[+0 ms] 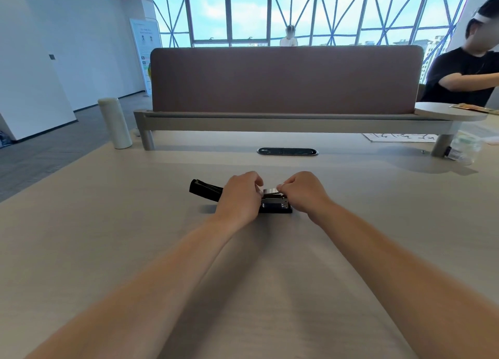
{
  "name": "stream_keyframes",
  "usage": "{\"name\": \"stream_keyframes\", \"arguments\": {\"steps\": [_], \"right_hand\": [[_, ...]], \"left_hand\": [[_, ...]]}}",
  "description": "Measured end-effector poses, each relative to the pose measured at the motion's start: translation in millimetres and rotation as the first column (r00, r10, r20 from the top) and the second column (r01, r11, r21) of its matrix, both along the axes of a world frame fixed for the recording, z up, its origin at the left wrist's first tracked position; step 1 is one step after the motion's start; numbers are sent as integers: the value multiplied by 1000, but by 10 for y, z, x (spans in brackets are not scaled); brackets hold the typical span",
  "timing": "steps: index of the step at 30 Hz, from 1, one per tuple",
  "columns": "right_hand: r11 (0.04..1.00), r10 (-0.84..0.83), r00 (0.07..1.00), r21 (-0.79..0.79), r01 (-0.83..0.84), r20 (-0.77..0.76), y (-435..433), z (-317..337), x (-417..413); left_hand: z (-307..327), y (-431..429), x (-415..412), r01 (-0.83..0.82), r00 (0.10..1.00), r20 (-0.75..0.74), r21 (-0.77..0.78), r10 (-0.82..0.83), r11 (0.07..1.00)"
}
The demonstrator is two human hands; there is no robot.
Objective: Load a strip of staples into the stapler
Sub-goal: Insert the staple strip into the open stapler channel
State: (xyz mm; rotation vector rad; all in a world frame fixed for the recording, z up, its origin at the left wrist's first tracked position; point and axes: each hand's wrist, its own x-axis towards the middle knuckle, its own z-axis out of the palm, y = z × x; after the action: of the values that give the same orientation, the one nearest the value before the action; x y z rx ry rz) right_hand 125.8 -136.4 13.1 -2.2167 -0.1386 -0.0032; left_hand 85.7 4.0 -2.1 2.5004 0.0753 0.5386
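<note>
Two bare forearms reach out over the pale tabletop (108,237). The stapler (275,206) lies opened between the hands. The left hand (239,196) covers its middle, and the right hand (303,192) is at its right end. Both grips pinch the staples (270,191) just above its metal channel. Beyond the stapler stands a brown divider (283,80).

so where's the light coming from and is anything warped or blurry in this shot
Head view: daylight from the windows behind the divider, so soft shadows fall toward the camera under the forearms and stapler; wide-angle bending bows the divider and desk edges; the staple strip between both hands is small and slightly blurred.
</note>
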Motion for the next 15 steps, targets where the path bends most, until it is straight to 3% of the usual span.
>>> {"name": "stream_keyframes", "arguments": {"steps": [11, 15], "right_hand": [[998, -2, 999, 56, 5, -52, -52, -29, 30], [999, 34, 999, 1, -34, 20, -69, -58, 27]], "left_hand": [[-30, 5, 31, 125, 990, 51, 136, -133, 983], [-9, 12, 49, 129, 989, 52, 183, -140, 975]]}}
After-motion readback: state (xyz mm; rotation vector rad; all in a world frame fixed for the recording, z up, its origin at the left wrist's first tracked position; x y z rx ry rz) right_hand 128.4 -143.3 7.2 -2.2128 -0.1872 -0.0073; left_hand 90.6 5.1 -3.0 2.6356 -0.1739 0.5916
